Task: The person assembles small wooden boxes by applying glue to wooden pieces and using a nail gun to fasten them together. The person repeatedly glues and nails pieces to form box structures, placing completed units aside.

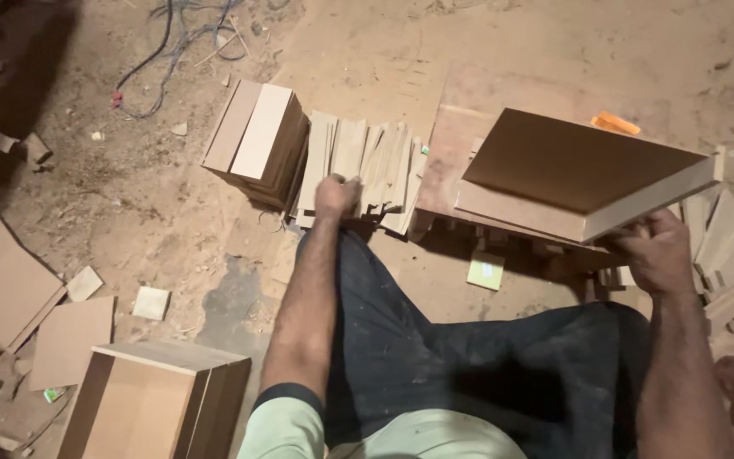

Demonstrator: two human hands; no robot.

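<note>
I sit on a dusty floor with my legs stretched forward. My left hand (337,197) reaches ahead and is closed on the near end of a row of thin wooden strips (367,166) standing on edge. My right hand (657,252) grips the near corner of a shallow brown wooden box panel (579,170), holding it tilted above a flat board (460,161). A stack of cut boards (256,140) stands just left of the strips.
An open wooden box (159,399) lies at the lower left among loose board offcuts (6,285). Cables (172,42) run across the floor at the top left. More wood pieces (728,246) pile at the right; an orange object (615,124) lies behind the panel.
</note>
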